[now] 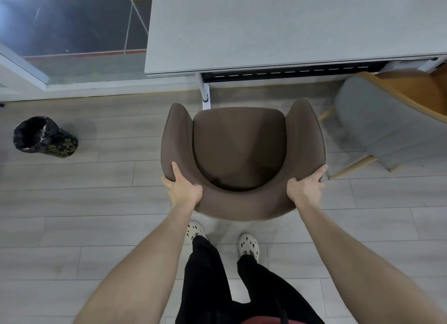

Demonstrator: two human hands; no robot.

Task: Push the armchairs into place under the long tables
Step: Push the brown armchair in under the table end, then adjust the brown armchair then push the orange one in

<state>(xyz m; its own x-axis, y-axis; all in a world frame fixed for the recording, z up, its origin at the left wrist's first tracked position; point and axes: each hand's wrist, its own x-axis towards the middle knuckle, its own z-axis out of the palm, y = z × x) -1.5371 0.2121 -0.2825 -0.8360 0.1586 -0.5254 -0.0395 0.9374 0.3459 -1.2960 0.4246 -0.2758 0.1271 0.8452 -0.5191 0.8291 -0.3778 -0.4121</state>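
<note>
The brown armchair (pixel 242 154) is held by its curved back, with the left hand (pixel 185 190) at 8 o'clock and the right hand (pixel 306 187) at 4 o'clock, fingers (pixel 175 170) wrapped over the rim. It is parked on the floor just short of the grey surface (pixel 278 28) at 12 o'clock, not yet under it. A straight push is likely needed next, kept clear of the white table leg (pixel 205 94) and the grey chair (pixel 377 125) at 2 o'clock.

A small black waste bin (pixel 46 137) lined with a black plastic bag and printed with gold flowers stands on the pale grey wood-plank floor (pixel 84 202), far left. Behind it, a glass partition (pixel 77 33) rises from a white sill. Cream perforated clogs (pixel 249 246) and black trousers (pixel 205 275) show below.
</note>
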